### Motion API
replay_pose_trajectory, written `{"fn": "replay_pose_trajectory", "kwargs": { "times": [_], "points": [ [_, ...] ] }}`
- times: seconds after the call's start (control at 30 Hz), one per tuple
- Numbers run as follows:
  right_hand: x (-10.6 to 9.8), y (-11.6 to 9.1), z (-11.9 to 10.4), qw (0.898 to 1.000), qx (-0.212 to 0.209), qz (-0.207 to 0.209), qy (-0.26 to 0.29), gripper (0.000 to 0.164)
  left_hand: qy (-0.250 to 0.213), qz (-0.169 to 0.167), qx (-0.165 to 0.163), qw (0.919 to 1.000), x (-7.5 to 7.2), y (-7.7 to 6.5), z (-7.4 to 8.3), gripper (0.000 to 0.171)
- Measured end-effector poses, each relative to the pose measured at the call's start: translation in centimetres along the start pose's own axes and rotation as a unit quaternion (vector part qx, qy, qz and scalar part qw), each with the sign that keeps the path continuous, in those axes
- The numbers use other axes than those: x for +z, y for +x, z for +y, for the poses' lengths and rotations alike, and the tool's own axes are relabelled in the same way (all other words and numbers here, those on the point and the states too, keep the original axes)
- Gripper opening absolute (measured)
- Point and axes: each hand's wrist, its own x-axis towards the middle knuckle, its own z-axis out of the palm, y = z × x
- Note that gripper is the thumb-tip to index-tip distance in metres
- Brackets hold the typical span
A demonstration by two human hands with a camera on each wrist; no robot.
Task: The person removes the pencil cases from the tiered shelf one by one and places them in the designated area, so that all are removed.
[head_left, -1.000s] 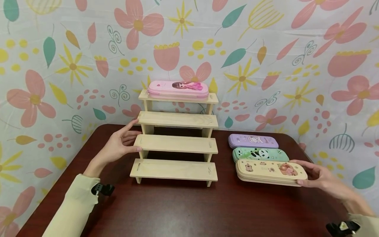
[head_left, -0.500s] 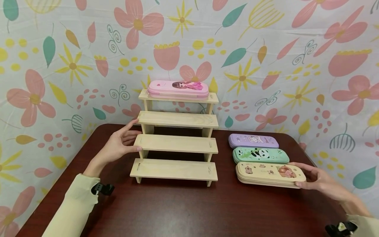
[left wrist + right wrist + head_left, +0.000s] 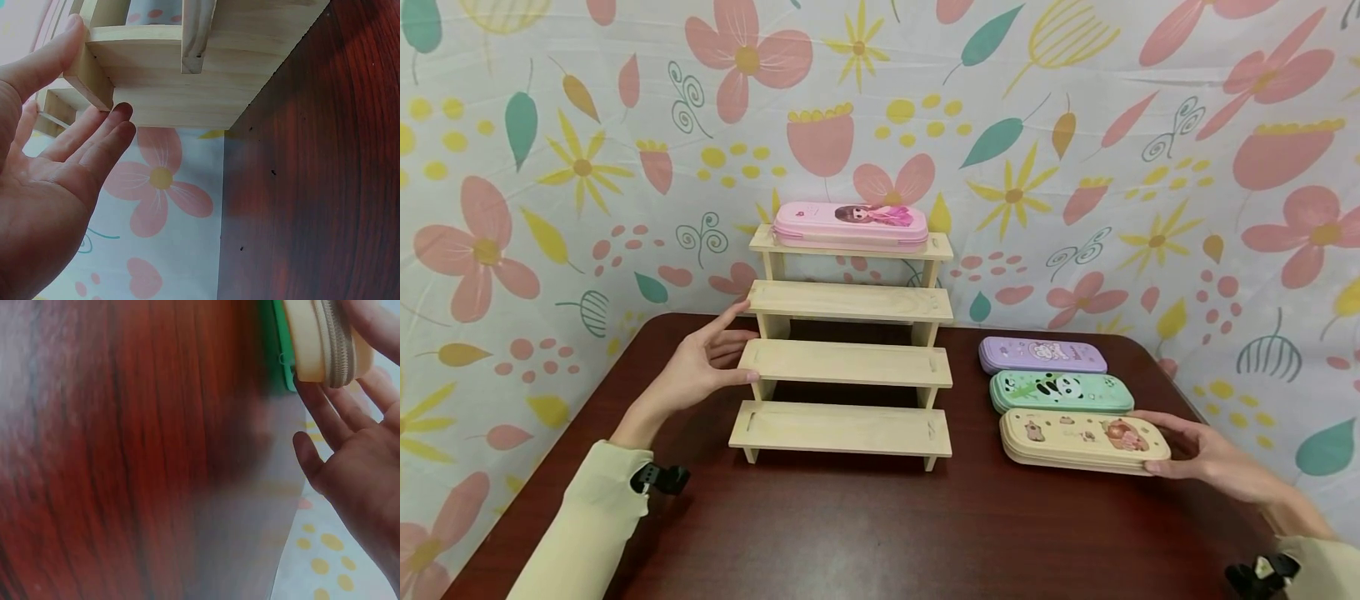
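A four-tier pale wooden display rack (image 3: 842,362) stands on the dark table. My left hand (image 3: 703,358) touches the rack's left side, index fingertip at the second board from the top and thumb at the one below; the left wrist view shows its other fingers loosely bent beside a board end. A pink zippered pencil case (image 3: 805,221) with a doll picture lies on the top tier. At the right, my right hand (image 3: 1213,458) pinches the right end of a cream pencil case (image 3: 1067,442) with bear pictures. Its zipper (image 3: 337,344) shows in the right wrist view.
Directly behind the cream case lie a green panda pencil case (image 3: 1022,390) and a purple pencil case (image 3: 1007,354), in a row on the table (image 3: 865,525). A flower-patterned cloth (image 3: 647,167) hangs behind the table.
The right hand with the cream case has come slightly down and toward me, then hardly moves; more of the green case shows now. My left hand stays on the rack.
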Motion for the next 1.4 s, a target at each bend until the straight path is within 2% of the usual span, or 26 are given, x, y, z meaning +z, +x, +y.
{"fn": "replay_pose_trajectory", "kwargs": {
  "times": [0.17, 0.43, 0.7, 1.0, 1.4],
  "points": [
    [0.01, 0.16, 0.17, 1.000, -0.017, -0.006, -0.001, 0.068, -0.001, 0.000, 0.001, 1.0000, -0.02, 0.07, -0.14, 0.103],
    [0.15, 0.25, 0.30, 0.999, -0.022, 0.002, -0.023, 0.069, -0.001, -0.002, 0.003, 1.0000, 0.05, 0.05, -0.26, 0.105],
    [0.16, 0.44, 0.82, 1.000, -0.020, -0.002, -0.005, 0.069, -0.005, -0.002, 0.001, 1.0000, 0.01, 0.02, -0.21, 0.105],
    [-0.02, 0.61, 0.94, 0.999, -0.017, -0.024, 0.024, 0.069, -0.004, -0.002, 0.002, 1.0000, -0.02, 0.08, -0.21, 0.105],
    [-0.20, 0.78, 0.66, 0.999, -0.012, -0.030, 0.025, 0.068, -0.001, 0.002, 0.002, 1.0000, -0.04, -0.06, -0.16, 0.105]
  ]
}}
